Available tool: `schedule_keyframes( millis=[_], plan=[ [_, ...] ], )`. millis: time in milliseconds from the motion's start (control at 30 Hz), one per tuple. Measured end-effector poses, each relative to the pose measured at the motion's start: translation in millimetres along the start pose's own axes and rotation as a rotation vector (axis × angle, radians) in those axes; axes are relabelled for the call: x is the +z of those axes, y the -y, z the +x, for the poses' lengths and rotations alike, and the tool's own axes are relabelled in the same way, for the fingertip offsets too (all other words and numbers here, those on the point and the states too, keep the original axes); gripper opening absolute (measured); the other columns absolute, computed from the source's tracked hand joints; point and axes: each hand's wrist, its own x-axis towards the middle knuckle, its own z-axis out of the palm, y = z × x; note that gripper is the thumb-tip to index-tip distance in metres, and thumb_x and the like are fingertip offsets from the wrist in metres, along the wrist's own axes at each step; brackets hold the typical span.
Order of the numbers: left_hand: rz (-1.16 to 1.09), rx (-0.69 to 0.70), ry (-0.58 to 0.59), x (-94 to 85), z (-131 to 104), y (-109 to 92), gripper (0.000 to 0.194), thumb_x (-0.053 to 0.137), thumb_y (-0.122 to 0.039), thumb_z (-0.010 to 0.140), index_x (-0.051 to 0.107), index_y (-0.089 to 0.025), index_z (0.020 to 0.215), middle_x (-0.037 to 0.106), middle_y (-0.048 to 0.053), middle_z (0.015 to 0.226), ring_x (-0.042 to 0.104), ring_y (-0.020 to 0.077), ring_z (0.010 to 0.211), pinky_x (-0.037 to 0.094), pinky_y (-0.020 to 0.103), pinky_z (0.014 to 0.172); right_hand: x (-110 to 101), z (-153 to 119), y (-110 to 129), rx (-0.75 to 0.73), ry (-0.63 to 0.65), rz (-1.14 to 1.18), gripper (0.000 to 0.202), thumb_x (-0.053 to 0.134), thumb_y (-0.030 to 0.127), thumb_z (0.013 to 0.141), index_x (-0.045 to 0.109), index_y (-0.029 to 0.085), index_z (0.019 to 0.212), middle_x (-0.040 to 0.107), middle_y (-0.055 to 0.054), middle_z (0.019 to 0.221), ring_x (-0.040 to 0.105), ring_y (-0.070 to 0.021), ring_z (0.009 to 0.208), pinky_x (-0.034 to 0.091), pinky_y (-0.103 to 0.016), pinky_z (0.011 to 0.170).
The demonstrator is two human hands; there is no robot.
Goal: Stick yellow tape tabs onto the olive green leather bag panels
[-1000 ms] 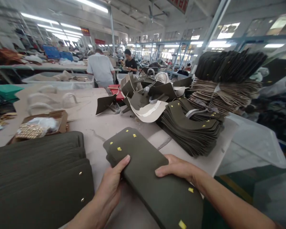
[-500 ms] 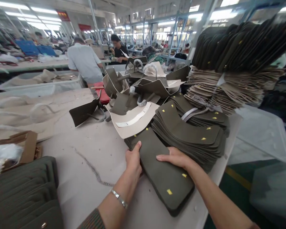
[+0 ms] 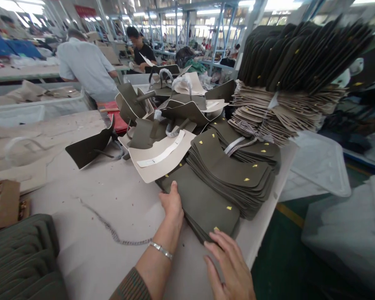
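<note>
A stack of dark olive panels (image 3: 203, 196) with rounded corners and small yellow marks lies on the table in front of me. My left hand (image 3: 172, 204) grips its left edge, thumb on top and the other fingers hidden at the side. Off the stack's near end is my right hand (image 3: 229, 264), fingers spread and holding nothing; its fingertips come close to the corner, and I cannot tell if they touch. A second, curved pile of olive panels (image 3: 237, 171) sits just to the right. Against the stack's far end rests a cream panel (image 3: 159, 160) with a white strip.
Bag pieces with wrapped handles (image 3: 175, 112) are heaped behind. A tall tied pile of cream and dark panels (image 3: 287, 100) stands at the back right. More dark panels (image 3: 21, 258) and a cardboard box (image 3: 8, 202) are at left. A twisted cord (image 3: 112, 231) lies on the table (image 3: 106, 266). Two people work beyond.
My right hand has let go of the stack's right side and moved toward me, opening. My left hand keeps its hold. The view has shifted to the right.
</note>
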Motion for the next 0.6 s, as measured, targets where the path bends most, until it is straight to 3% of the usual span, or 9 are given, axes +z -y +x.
schedule_keyframes(
  millis=[167, 267, 367, 500, 600],
  plan=[
    [0.177, 0.243, -0.013, -2.5, -21.0, 1.8, 0.057, 0.065, -0.03, 0.081, 0.038, -0.014, 0.129, 0.046, 0.019, 0.137, 0.04, 0.0238, 0.133, 0.028, 0.036, 0.114, 4.9, -32.1, -23.3, 0.312, -0.096, -0.084, 0.04, 0.058, 0.027, 0.086, 0.053, 0.02, 0.125, 0.054, -0.014, 0.13, 0.053, -0.0293, 0.118, 0.051, -0.046, 0.09],
    [0.246, 0.348, 0.023, -3.3, -33.3, 4.8, 0.071, 0.063, -0.024, 0.081, 0.025, -0.009, 0.139, 0.029, 0.022, 0.149, 0.024, 0.0247, 0.142, 0.016, 0.035, 0.118, 7.8, -40.7, -26.8, 0.514, -0.062, -0.034, 0.041, 0.054, 0.034, 0.089, 0.05, 0.019, 0.128, 0.05, -0.014, 0.135, 0.05, -0.0288, 0.122, 0.049, -0.046, 0.093],
    [0.285, 0.386, 0.047, -4.3, -40.1, 8.0, 0.079, 0.062, -0.023, 0.08, 0.017, -0.001, 0.142, 0.017, 0.027, 0.152, 0.014, 0.0275, 0.144, 0.011, 0.037, 0.119, 10.5, -40.9, -24.7, 0.599, -0.036, 0.032, 0.042, 0.051, 0.038, 0.091, 0.051, 0.018, 0.128, 0.049, -0.015, 0.136, 0.047, -0.0284, 0.126, 0.045, -0.047, 0.099],
    [0.268, 0.382, 0.059, -7.1, -41.0, 8.7, 0.079, 0.062, -0.021, 0.08, 0.017, -0.001, 0.142, 0.017, 0.026, 0.152, 0.013, 0.0263, 0.144, 0.01, 0.036, 0.12, 7.3, -35.9, -21.6, 0.64, -0.04, 0.081, 0.044, 0.054, 0.039, 0.089, 0.052, 0.019, 0.128, 0.046, -0.013, 0.139, 0.044, -0.0281, 0.128, 0.037, -0.051, 0.106],
    [0.218, 0.338, 0.064, -8.8, -38.0, 6.6, 0.074, 0.064, -0.018, 0.079, 0.024, -0.006, 0.14, 0.026, 0.023, 0.15, 0.021, 0.0245, 0.143, 0.015, 0.037, 0.119, 2.2, -36.4, -21.1, 0.75, -0.102, 0.201, 0.047, 0.057, 0.041, 0.087, 0.052, 0.02, 0.128, 0.043, -0.012, 0.142, 0.045, -0.0275, 0.127, 0.04, -0.049, 0.105]
  ],
)
